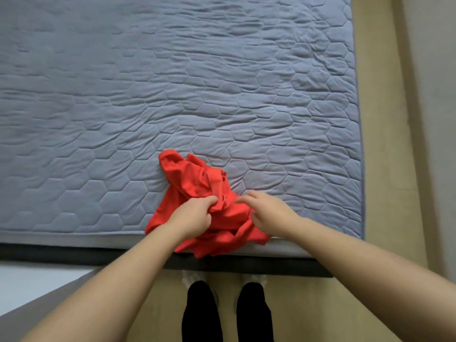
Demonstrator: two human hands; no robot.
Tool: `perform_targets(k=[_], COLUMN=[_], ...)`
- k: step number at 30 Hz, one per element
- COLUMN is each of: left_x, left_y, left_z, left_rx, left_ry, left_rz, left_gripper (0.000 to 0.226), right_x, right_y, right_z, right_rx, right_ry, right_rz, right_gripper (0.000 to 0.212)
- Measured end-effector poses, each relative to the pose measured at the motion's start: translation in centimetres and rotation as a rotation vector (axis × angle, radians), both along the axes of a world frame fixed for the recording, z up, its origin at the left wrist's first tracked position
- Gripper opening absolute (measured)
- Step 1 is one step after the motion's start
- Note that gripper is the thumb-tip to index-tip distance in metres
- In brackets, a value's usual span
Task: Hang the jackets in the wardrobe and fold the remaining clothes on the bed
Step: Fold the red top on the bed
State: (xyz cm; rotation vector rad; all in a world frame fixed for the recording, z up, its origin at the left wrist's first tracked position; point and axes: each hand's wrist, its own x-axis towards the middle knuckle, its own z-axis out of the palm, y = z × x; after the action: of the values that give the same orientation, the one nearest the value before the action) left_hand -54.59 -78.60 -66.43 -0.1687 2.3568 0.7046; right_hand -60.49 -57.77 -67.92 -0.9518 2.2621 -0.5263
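A crumpled red shirt [195, 183] lies at the near edge of the bed [172, 82], with its lower part hanging over the mattress side. My left hand [195, 218] pinches a fold of the red cloth near its buttoned placket. My right hand [266, 211] lies on the shirt's right side with the fingers bent over the cloth; whether it grips it is unclear. No jacket or wardrobe is in view.
The grey quilted mattress stretches far and left of the shirt. A beige floor strip [385, 144] runs along the bed's right side, with a wall beyond. My legs [227, 312] stand on the floor against the dark bed frame [74, 255].
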Motion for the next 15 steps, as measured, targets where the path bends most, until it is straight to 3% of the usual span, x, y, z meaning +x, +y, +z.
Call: perform_targets(k=[8,11,15], left_x=[-1.6,-1.7,-1.1], left_y=[-5.5,-6.6,-8.0], left_z=[10.8,14.4,18.6], left_rx=[-0.046,-0.075,-0.032], left_ry=[0.381,0.455,0.615], left_rz=[-0.653,-0.826,-0.962], left_gripper=[0.026,0.023,0.015], right_x=[-1.3,-1.5,-2.2], right_y=[-7.9,-9.7,-10.8], right_z=[2.9,5.1,7.5], right_rx=[0.035,0.055,0.169], right_ry=[0.169,0.313,0.338], right_rz=[0.06,0.069,0.384], right_gripper=[0.062,0.051,0.039])
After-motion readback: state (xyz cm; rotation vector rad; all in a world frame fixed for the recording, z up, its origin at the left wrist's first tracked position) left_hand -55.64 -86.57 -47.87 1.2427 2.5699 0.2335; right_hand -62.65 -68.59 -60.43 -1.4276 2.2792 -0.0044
